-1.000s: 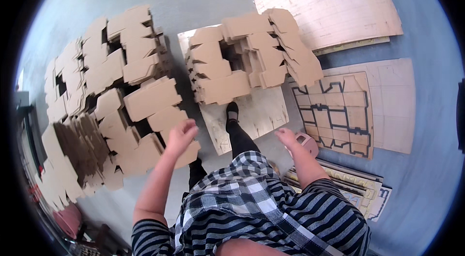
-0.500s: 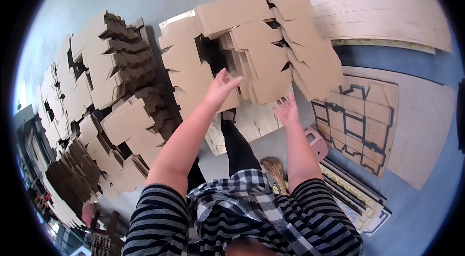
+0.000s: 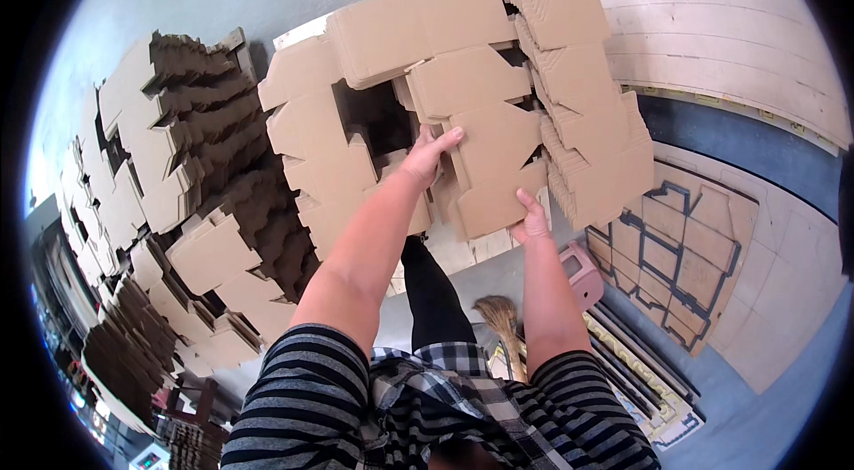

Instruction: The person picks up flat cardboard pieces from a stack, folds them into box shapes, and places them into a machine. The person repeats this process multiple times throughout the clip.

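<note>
A stack of flat die-cut brown cardboard blanks [image 3: 489, 136] lies at the middle of a larger group of such stacks. My left hand [image 3: 429, 155] grips its left edge, thumb on top and the other fingers against the side. My right hand [image 3: 531, 219] holds the near right corner, thumb over the top and fingers mostly hidden underneath. Left of my left hand is a dark gap, with another cardboard stack [image 3: 316, 136] beyond it. Further cardboard stacks stand at the far side [image 3: 418, 25] and to the right [image 3: 583, 114].
Tall cardboard piles [image 3: 147, 132] rise on the left. To the right lie a wooden die board [image 3: 680, 243] with dark lines and a large pale panel [image 3: 721, 16]. A broom [image 3: 500, 319] and a pink plastic item [image 3: 583, 279] sit near my right forearm.
Both hands were spread above or beside the middle stack; now they have closed on its left edge and near right corner. The view has shifted slightly.
</note>
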`<state>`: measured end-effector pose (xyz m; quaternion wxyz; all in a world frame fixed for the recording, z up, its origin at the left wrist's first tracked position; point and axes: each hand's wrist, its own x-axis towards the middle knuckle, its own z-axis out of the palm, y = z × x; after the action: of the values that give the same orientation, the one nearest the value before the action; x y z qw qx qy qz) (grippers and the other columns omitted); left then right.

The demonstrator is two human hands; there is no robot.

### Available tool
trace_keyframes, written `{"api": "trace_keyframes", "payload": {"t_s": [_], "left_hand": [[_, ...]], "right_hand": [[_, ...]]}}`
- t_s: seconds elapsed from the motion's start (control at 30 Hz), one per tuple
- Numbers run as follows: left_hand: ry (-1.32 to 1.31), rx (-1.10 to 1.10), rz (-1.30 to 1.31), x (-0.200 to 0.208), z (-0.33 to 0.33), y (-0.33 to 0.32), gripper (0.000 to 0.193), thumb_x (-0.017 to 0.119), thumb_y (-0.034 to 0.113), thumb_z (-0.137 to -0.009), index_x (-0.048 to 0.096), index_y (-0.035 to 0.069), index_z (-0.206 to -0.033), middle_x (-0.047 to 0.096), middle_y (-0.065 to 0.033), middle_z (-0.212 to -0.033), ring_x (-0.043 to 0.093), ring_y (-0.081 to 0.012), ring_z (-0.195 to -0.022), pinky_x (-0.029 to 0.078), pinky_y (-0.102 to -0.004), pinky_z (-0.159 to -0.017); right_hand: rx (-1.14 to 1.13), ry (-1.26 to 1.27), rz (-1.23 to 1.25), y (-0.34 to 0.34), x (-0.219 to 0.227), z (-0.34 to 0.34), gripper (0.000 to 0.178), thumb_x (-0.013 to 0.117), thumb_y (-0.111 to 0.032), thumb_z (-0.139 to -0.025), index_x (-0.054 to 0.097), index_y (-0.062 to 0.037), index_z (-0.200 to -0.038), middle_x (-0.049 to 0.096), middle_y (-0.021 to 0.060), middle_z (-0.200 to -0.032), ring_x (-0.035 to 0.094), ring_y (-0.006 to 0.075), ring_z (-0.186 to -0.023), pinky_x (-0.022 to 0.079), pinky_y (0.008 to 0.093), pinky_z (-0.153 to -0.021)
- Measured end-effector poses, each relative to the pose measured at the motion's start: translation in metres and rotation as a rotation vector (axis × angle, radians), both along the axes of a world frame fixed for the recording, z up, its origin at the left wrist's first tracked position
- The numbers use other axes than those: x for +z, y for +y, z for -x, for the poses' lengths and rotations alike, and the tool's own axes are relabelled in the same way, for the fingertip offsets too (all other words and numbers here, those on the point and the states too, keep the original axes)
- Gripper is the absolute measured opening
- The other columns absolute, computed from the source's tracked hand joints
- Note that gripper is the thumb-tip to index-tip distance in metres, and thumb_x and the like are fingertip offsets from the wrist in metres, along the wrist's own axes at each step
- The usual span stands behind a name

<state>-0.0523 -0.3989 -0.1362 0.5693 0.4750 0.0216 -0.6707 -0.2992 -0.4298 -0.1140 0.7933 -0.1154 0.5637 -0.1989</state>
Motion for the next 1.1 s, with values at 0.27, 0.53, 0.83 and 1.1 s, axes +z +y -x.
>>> {"api": "trace_keyframes", "payload": {"t_s": [0.27, 0.53, 0.83, 1.1], "left_hand": [[0.007, 0.057, 0.008, 0.016, -0.012, 0.012, 0.095, 0.074, 0.037, -0.071, 0.017, 0.01, -0.141, 0.036, -0.014, -0.137, 0.034, -0.0275, -0.128, 0.032, -0.0446, -0.104], [0.058, 0.057, 0.064, 0.046, -0.028, 0.016, 0.101, 0.076, 0.032, -0.066, 0.015, 0.007, -0.141, 0.038, -0.016, -0.135, 0.039, -0.0294, -0.124, 0.034, -0.0443, -0.103], [-0.027, 0.073, 0.171, 0.087, -0.039, 0.034, 0.107, 0.078, 0.021, -0.064, 0.01, -0.004, -0.142, 0.034, -0.0203, -0.138, 0.038, -0.0284, -0.126, 0.031, -0.0385, -0.105], [-0.207, 0.115, 0.18, 0.114, -0.06, 0.066, 0.105, 0.079, 0.023, -0.064, 0.014, -0.006, -0.14, 0.033, -0.0214, -0.138, 0.035, -0.0269, -0.129, 0.031, -0.0356, -0.106]], "right_hand": [[0.074, 0.061, 0.194, 0.026, 0.028, -0.01, 0.065, 0.072, -0.029, -0.074, 0.044, -0.0051, -0.128, 0.053, 0.0054, -0.122, 0.05, 0.022, -0.114, 0.041, 0.0371, -0.097], [0.113, 0.055, 0.36, 0.043, 0.039, -0.018, 0.072, 0.071, -0.032, -0.072, 0.04, -0.0036, -0.13, 0.052, 0.0067, -0.12, 0.051, 0.02, -0.113, 0.044, 0.0346, -0.094], [0.153, 0.028, 0.53, 0.067, 0.085, -0.031, 0.082, 0.073, -0.03, -0.067, 0.033, -0.0043, -0.134, 0.048, 0.0089, -0.123, 0.048, 0.0239, -0.116, 0.042, 0.0367, -0.097], [0.186, -0.035, 0.485, 0.09, 0.11, -0.059, 0.084, 0.075, -0.031, -0.064, 0.036, -0.0052, -0.132, 0.048, 0.0082, -0.122, 0.049, 0.0229, -0.114, 0.043, 0.0368, -0.096]]}}
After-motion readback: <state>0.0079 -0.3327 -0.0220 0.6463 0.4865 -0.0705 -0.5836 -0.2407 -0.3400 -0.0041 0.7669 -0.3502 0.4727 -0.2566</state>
